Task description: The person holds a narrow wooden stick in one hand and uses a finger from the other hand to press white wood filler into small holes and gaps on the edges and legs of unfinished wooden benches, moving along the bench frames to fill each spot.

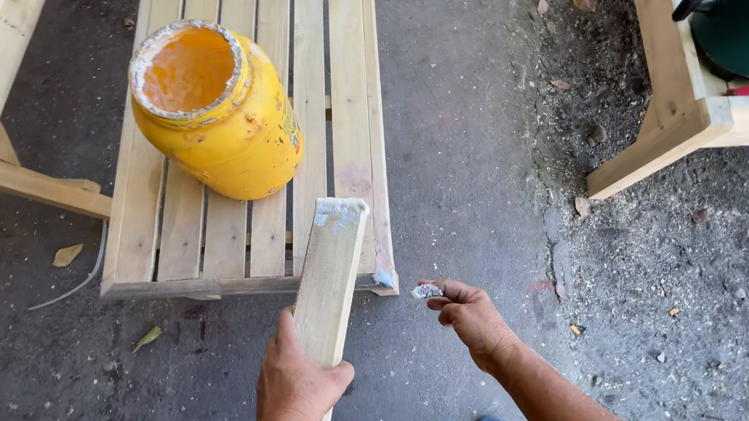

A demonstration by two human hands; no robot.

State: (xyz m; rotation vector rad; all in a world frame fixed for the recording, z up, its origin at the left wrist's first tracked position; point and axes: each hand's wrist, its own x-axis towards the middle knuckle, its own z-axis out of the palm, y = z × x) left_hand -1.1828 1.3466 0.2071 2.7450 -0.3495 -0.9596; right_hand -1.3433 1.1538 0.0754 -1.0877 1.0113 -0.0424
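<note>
The left hand [297, 381] is closed round a wooden slat [329, 289] – its whitish-smeared top end lies over the slatted bench [197, 240], its lower end cut off by the frame. The right hand [472, 318] pinches a small pale lump [426, 290], too small to identify. An open yellow tub [222, 114] stands on the bench.

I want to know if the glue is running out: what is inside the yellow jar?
The yellow jar stands open on the slatted pallet. Its inner wall shows orange, with whitish crust around the rim. The bottom and any contents lie out of sight, so the fill level cannot be told.
</note>
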